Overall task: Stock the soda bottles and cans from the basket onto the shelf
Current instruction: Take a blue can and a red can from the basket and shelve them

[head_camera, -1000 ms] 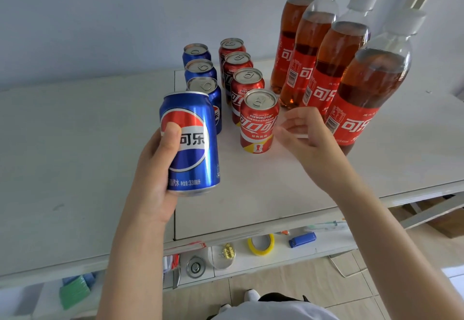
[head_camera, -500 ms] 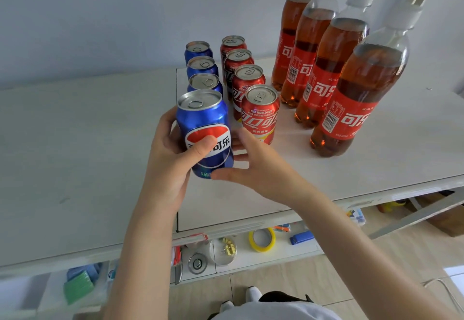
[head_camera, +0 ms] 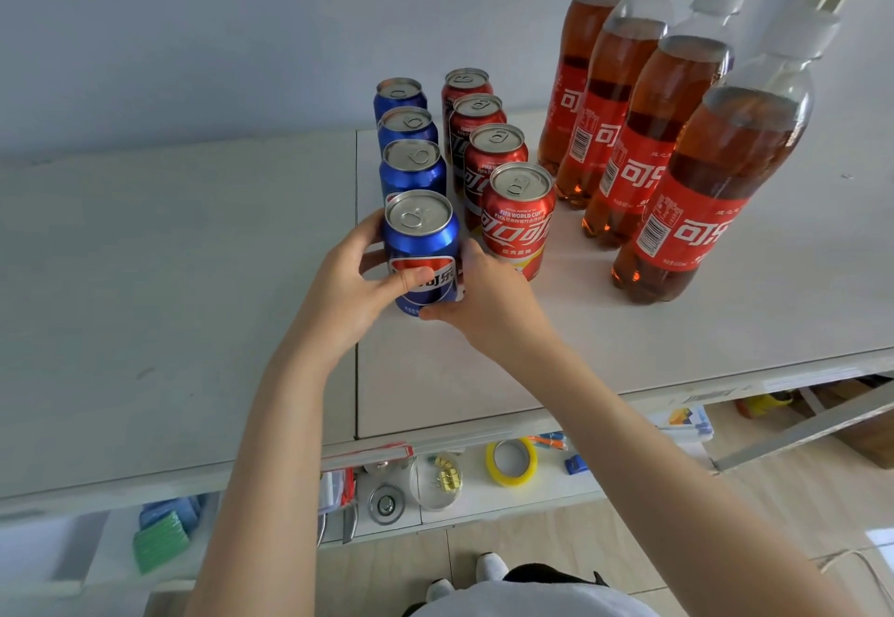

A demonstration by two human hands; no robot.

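Left hand (head_camera: 348, 297) and right hand (head_camera: 484, 307) both gripped front blue can (head_camera: 421, 239), upright on shelf (head_camera: 193, 277). Red cans (head_camera: 517, 224) just right of right hand. Three blue cans (head_camera: 409, 130) behind the hands, bottles (head_camera: 624, 132) far right.

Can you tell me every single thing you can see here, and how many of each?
blue cans: four, blue with silver tops, in a row on the shelf; the front blue can is being held
red cans: four, red with silver tops, in a row just right of the blue ones
soda bottles: four, brown drink, red labels, white caps, in a row on the right
shelf: one, white, under all the drinks
lower shelf: one, white, below
tape roll: one, yellow, on the lower shelf
green pad: one, green, lower left
left hand: fingers curled round the front blue can
right hand: grips the same can's other side
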